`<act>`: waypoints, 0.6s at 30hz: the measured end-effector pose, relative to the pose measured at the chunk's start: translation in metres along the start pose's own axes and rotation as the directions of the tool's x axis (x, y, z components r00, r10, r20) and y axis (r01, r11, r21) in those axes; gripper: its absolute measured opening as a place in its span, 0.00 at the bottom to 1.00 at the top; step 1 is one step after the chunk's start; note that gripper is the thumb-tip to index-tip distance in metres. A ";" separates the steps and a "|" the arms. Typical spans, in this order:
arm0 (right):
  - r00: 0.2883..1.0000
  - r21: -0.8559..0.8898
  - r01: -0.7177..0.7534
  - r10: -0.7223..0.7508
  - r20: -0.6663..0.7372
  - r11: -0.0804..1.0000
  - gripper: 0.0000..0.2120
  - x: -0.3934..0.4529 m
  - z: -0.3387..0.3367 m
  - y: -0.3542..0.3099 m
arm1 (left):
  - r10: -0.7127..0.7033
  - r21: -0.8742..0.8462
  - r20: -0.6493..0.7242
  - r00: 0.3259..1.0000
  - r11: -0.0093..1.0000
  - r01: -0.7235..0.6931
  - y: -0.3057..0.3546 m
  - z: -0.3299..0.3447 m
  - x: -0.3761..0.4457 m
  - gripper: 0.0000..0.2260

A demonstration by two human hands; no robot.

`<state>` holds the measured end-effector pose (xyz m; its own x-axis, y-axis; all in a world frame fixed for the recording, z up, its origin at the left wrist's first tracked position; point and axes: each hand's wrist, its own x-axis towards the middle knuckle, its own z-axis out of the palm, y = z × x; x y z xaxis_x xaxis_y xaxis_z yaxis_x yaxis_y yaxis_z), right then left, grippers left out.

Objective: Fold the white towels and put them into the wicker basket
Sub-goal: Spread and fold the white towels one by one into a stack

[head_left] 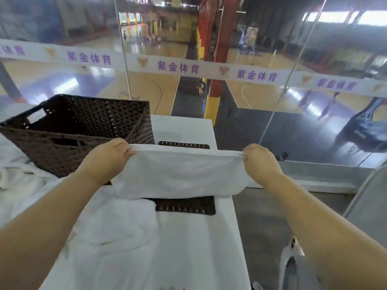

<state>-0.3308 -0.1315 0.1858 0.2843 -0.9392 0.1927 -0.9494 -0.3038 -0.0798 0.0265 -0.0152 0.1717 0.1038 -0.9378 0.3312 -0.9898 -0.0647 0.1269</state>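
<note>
A white towel (180,172) is stretched between my two hands just above the table. My left hand (109,159) pinches its upper left corner and my right hand (260,162) pinches its upper right corner. The towel's lower part sags in a doubled fold and rests on a flat dark wicker piece (186,206). The dark brown wicker basket (88,130) stands at the back left, right behind my left hand, and its inside looks dark with no towel visible in it.
More crumpled white towels (117,237) lie on the white table (184,126) in front of me and at the left edge (14,170). A glass wall (272,101) rises just beyond the table, with grey floor (261,222) on the right.
</note>
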 end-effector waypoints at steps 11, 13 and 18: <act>0.965 0.059 0.085 -0.097 0.244 0.995 0.02 0.013 -0.100 0.023 | 0.215 0.084 0.318 0.923 0.964 -0.253 0.007 -0.075 0.049 0.06; 0.973 0.032 0.070 -0.076 0.219 0.997 0.02 0.015 -0.099 0.021 | 0.209 0.101 0.302 0.930 0.963 -0.249 0.012 -0.073 0.051 0.09; 0.990 0.022 0.030 -0.033 0.135 0.999 0.08 0.020 -0.082 0.019 | 0.203 0.191 0.140 0.969 0.955 -0.228 0.014 -0.055 0.051 0.09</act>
<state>-0.3546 -0.1428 0.2685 0.3310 -0.9416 0.0619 -0.9371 -0.3357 -0.0958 0.0236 -0.0454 0.2416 -0.1143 -0.9696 0.2163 -0.9873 0.0867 -0.1333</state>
